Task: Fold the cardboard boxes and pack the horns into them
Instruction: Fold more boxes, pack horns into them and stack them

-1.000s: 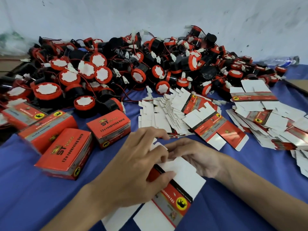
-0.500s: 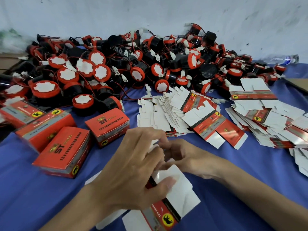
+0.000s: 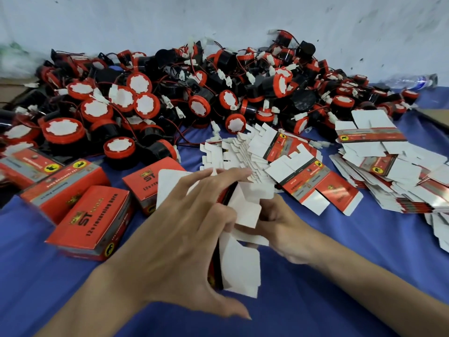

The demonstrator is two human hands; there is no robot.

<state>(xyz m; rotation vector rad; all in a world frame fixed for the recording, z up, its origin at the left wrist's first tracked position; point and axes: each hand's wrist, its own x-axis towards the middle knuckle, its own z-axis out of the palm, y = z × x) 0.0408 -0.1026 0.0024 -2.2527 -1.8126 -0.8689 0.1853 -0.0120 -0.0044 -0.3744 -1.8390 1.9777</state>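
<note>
A half-folded cardboard box (image 3: pixel 239 263), red outside and white inside, stands on edge between my hands near the front of the blue table. My left hand (image 3: pixel 179 239) covers its left side with fingers spread along it. My right hand (image 3: pixel 284 232) grips the white flaps from the right, fingers curled round them. A big heap of red-and-black horns (image 3: pixel 170 100) with red wires lies along the wall behind. Fanned flat box blanks (image 3: pixel 286 164) lie just beyond my hands.
Several folded red boxes (image 3: pixel 94 215) sit at the left. Another stack of flat blanks (image 3: pixel 388 166) spreads at the right. A clear plastic bottle (image 3: pixel 410 81) lies by the wall at far right. The blue cloth (image 3: pixel 340 300) covers the table.
The blank lay flat under my hands a second ago. Now it is raised on edge and partly opened, its white flaps bent between my hands, and the view has moved closer.
</note>
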